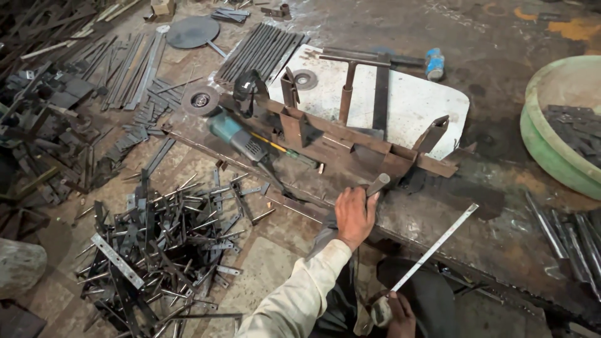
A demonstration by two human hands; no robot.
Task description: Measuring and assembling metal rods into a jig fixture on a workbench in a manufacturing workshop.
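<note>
My left hand point(355, 216), in a light sleeve, grips the near end of a short grey metal rod point(379, 182). The rod lies against a rusty steel frame point(350, 143) of angle pieces and uprights on a dark work plate point(476, 241). My right hand point(393, 314), low at the bottom edge, holds a tape measure case. Its blade point(438, 245) runs out up and right across the plate to just short of the frame. A teal angle grinder point(235, 134) with its disc point(200, 99) rests left of the frame, out of reach of both hands.
A heap of short metal strips and rods point(156, 250) covers the floor at the left. Flat bars point(260, 50) and a round plate point(191, 31) lie at the back. A white board point(410, 100) sits behind the frame. A green basin point(551, 134) and steel rods point(573, 241) are at the right.
</note>
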